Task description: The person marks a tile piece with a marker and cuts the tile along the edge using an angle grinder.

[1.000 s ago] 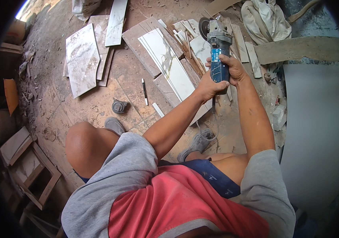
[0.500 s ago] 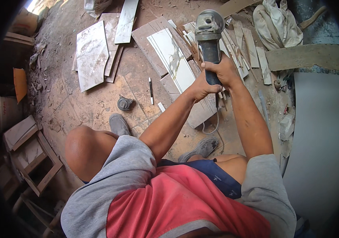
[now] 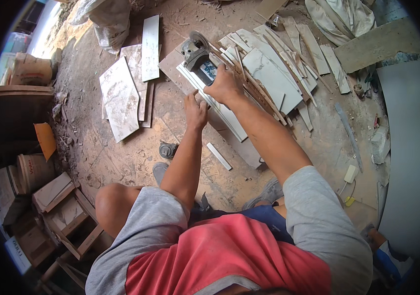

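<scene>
My right hand (image 3: 225,86) grips the body of an angle grinder (image 3: 195,54), its disc end pointing away from me, over marble-patterned white tile strips (image 3: 231,125) on a pinkish-grey board (image 3: 247,147). My left hand (image 3: 195,110) is just below the grinder at the left edge of those strips, fingers slightly bent and apart, touching near the edge. Several cut white tile pieces and narrow offcuts (image 3: 279,78) lie piled to the right. A dark round object (image 3: 167,150) sits beside my left forearm; a short white strip (image 3: 218,156) lies nearer me.
Tile slabs (image 3: 118,98) are stacked at the left, below a plastic sack (image 3: 106,27). Boxes and a bucket (image 3: 33,174) line the left side. Right are a crumpled cloth sack (image 3: 335,19), a curved plank (image 3: 372,46), a large grey sheet (image 3: 409,147) and a white plug piece (image 3: 350,173).
The grinder has swung left and down onto the tile strips. My left hand has let go of it and moved to the strips' edge; my right hand still grips it.
</scene>
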Tool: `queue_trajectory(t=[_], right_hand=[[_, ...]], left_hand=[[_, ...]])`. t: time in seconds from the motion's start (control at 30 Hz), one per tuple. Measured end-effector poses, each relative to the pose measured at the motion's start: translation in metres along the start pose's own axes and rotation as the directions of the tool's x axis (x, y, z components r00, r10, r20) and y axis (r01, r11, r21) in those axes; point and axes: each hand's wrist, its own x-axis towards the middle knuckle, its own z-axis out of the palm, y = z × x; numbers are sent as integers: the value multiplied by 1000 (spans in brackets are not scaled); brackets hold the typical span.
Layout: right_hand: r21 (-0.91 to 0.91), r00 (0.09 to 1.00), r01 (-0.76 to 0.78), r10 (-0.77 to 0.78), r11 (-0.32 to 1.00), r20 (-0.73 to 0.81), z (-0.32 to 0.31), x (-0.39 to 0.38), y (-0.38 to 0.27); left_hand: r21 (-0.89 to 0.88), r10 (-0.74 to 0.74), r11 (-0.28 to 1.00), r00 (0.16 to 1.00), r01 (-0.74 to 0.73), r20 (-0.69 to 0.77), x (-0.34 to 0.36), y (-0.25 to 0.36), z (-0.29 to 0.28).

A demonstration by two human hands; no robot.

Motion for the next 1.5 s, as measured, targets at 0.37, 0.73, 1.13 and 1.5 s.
queue_trajectory(t=[0.37,0.73,1.13,1.5], right_hand=[[37,998,-63,62,997,13,54,48,-1],[31,993,-116,115,993,32,65,65,0],[15,984,-156,155,988,91,63,68,-3],[14,984,-161,160,987,77,60,69,-5]], left_hand=[[583,-160,805,987,113,30,-4,-12,11],[646,-275,749,956,145,104,1,-8,18],[656,-334,733,935,181,115,1,10,14],[728,-404,630,914,270,11,3,46,12]])
